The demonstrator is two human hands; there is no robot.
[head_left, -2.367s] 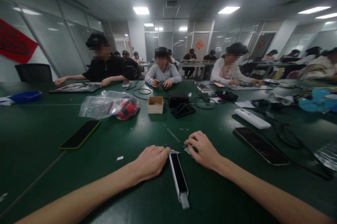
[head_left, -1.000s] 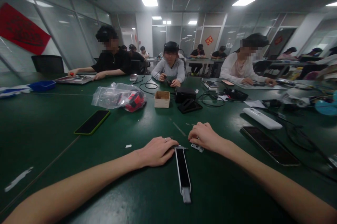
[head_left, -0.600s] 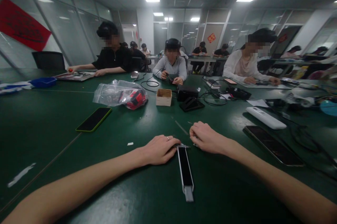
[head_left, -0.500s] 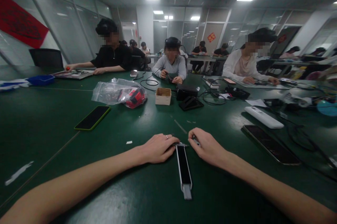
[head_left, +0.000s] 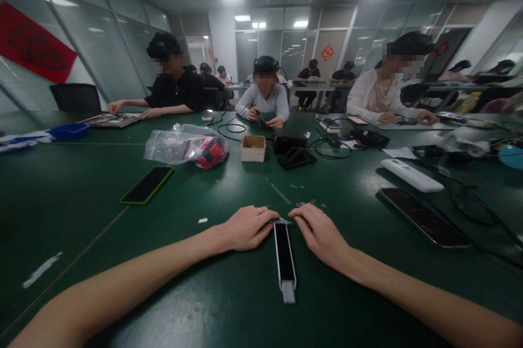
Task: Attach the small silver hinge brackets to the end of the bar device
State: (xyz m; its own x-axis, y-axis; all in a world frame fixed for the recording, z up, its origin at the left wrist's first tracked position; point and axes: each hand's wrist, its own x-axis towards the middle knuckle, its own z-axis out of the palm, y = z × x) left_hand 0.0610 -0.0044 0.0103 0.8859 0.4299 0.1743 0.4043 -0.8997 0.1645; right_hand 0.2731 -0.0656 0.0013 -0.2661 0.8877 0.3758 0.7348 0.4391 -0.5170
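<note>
A long narrow device [head_left: 284, 252] with a black face, pale edges and a grey tab at its near end lies on the green table in front of me. Across its far end runs a thin grey strip [head_left: 281, 221]. My left hand [head_left: 251, 228], a ring on one finger, has its fingers closed on the left end of that strip. Over at the strip's right end, my right hand [head_left: 321, 233] rests palm down, fingers loosely stretched; whether they touch the strip is unclear. Several tiny rings [head_left: 312, 201] lie just beyond my right knuckles.
Ahead stand an open small box [head_left: 253, 149], a plastic bag with red items [head_left: 186, 144] and a black box [head_left: 290, 141]. Phones lie left [head_left: 147, 185] and right [head_left: 423, 217], beside a white oblong device [head_left: 412, 175] and cables. Co-workers sit across the table.
My right hand has loosened from a closed grip and moved slightly toward the strip. Tiny rings now show on the table beyond it. My left hand keeps its place at the strip.
</note>
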